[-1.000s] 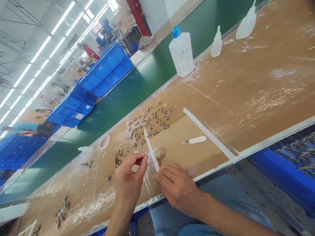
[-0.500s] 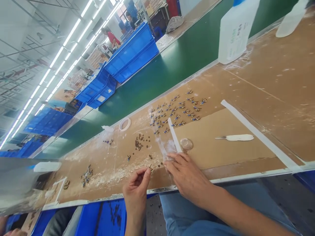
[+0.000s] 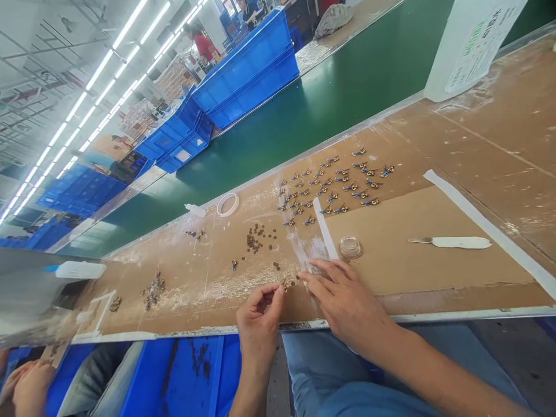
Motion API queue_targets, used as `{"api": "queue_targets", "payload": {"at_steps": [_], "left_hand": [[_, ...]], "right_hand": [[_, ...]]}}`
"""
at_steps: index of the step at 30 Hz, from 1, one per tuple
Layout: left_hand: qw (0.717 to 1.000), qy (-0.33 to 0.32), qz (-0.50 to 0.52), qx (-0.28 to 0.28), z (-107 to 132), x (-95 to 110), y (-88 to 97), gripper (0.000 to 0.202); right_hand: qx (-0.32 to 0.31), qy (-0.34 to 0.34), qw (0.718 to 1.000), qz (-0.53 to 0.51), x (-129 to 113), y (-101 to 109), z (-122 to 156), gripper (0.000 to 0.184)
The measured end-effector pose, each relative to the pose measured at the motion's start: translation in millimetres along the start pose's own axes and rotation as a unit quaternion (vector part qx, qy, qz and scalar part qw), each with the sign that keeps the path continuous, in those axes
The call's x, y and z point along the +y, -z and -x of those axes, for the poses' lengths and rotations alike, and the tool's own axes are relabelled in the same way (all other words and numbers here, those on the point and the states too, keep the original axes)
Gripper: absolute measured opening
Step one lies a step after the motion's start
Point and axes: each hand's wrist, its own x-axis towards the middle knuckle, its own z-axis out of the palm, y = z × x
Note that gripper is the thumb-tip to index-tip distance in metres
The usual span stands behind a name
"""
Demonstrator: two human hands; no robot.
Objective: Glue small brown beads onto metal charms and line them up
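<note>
My left hand (image 3: 258, 322) hovers at the near edge of the brown worktop (image 3: 478, 156), thumb and fingers pinched together on something too small to name. My right hand (image 3: 345, 298) lies flat on the cardboard sheet (image 3: 403, 260) with fingers stretched toward a few small brown beads (image 3: 290, 283). Just beyond its fingertips stand a small clear dish (image 3: 350, 247) and a white strip (image 3: 325, 228). Rows of tiny blue and gold pieces (image 3: 330, 185) lie farther back. A heap of brown beads (image 3: 256, 238) sits to the left.
A white-handled blade (image 3: 454, 242) lies on the cardboard to the right. A long white strip (image 3: 486, 229), a tape ring (image 3: 227, 204), a white bottle (image 3: 471, 43), a green conveyor (image 3: 304, 110) and blue crates (image 3: 247, 75) lie beyond. Another person's hand (image 3: 24, 385) shows at bottom left.
My view has swung left and down. My left hand drew back from the white strip to the table's near edge, still pinched. My right hand stays flat, reaching toward the loose beads.
</note>
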Motion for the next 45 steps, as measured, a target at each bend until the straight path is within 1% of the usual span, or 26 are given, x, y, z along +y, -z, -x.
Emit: {"api": "queue_targets", "payload": {"at_steps": [4, 8, 12, 15, 19, 24, 29, 33, 36, 42, 45], "left_hand": [[1.000, -0.009, -0.012, -0.001, -7, 0, -2.4, 0.016], [0.999, -0.017, -0.038, -0.013, -10, 0, -8.6, 0.017], [0.998, -0.011, -0.065, -0.009, -10, 1, -17.4, 0.018], [0.996, -0.004, -0.083, -0.012, -12, 0, -20.7, 0.019], [0.993, -0.011, -0.113, -0.034, -15, -2, -21.9, 0.020], [0.990, -0.027, -0.135, -0.014, -14, 4, -25.0, 0.018], [0.982, -0.045, -0.183, -0.022, -14, 6, -25.1, 0.019], [0.975, -0.061, -0.213, -0.021, -16, 7, -24.4, 0.018], [0.971, -0.063, -0.229, -0.019, -16, 8, -24.1, 0.019], [0.966, -0.064, -0.246, -0.036, -18, 8, -24.3, 0.021], [0.959, -0.077, -0.270, -0.049, -21, 12, -24.7, 0.021]], "right_hand": [[0.008, -0.005, 1.000, -0.015, 0, 2, 2, 0.041], [0.023, -0.011, 0.999, -0.041, 1, 3, 5, 0.031], [0.032, -0.017, 0.998, -0.054, 0, 4, 7, 0.029], [0.034, -0.018, 0.998, -0.051, 0, 6, 6, 0.029], [0.032, -0.018, 0.998, -0.049, -1, 9, 5, 0.025], [0.027, -0.027, 0.997, -0.060, 0, 11, 4, 0.026], [0.033, -0.029, 0.997, -0.062, -1, 11, 4, 0.028], [0.025, -0.029, 0.997, -0.060, -1, 12, 4, 0.026], [0.022, -0.029, 0.998, -0.058, 0, 13, 3, 0.028], [0.023, -0.031, 0.997, -0.067, 0, 15, 2, 0.027], [0.017, -0.033, 0.997, -0.071, 0, 15, 1, 0.027]]}}
